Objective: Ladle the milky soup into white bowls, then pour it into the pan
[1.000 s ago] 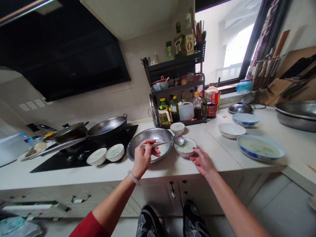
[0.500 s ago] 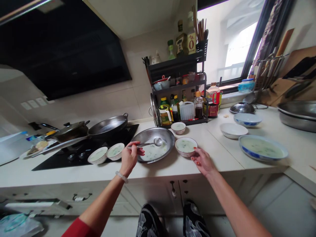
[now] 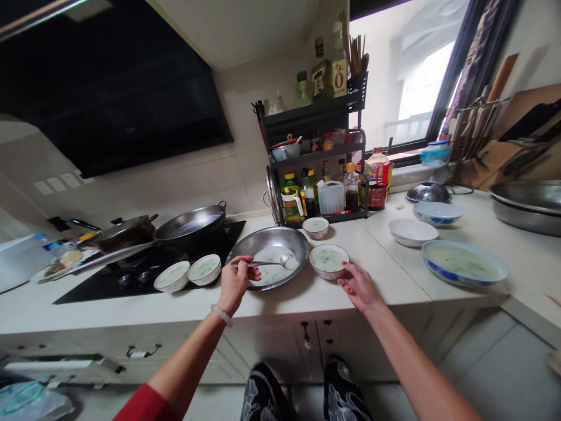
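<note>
My left hand (image 3: 236,280) is closed round the handle of a metal spoon (image 3: 287,261), whose bowl is down in a steel basin (image 3: 302,245). Whitish soup (image 3: 272,272) with green bits lies in the basin. At the basin's right stands a small bowl (image 3: 328,273) of the same soup. My right hand (image 3: 360,285) grips that bowl's right rim, thumb on top and fingers below. Behind it is a smaller filled bowl (image 3: 315,234). Two more soup bowls, one outer (image 3: 172,287) and one inner (image 3: 204,282), sit left of my left hand by the hob.
A wok (image 3: 193,225) and a lidded pan (image 3: 125,231) rest on the black hob (image 3: 87,290). A bottle rack (image 3: 315,161) stands behind the basin. To the right are a blue-rimmed soup dish (image 3: 464,280), a white bowl (image 3: 412,240) and steel pans (image 3: 526,216).
The spoon's bowl has gone slightly right and lower, into the soup. My left hand has shifted a little with it. My right hand stays on the bowl.
</note>
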### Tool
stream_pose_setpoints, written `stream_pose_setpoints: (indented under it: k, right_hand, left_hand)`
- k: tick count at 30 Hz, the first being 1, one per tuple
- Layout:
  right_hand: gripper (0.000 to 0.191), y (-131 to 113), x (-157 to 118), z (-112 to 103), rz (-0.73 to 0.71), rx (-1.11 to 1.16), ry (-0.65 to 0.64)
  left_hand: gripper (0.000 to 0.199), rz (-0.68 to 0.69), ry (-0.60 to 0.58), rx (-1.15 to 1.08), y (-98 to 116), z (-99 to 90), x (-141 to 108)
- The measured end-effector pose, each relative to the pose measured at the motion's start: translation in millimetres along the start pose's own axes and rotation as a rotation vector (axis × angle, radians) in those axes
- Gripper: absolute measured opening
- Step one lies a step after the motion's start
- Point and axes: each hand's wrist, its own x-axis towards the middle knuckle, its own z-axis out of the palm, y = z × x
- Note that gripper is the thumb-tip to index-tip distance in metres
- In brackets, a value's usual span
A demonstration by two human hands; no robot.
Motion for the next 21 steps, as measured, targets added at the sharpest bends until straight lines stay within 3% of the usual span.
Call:
stream_pose_setpoints:
  k: [6,21]
  right_hand:
    - [0.034,1.5,0.7,-0.3,-0.008,0.014,0.001]
    - [0.034,1.1,0.6,-0.7,-0.006,0.014,-0.001]
  left_hand:
    - [0.015,-0.15,0.186,-0.129,8.1,-8.4,9.6]
    - [0.017,-0.103,0.203,-0.129,15.6,-19.9,16.1]
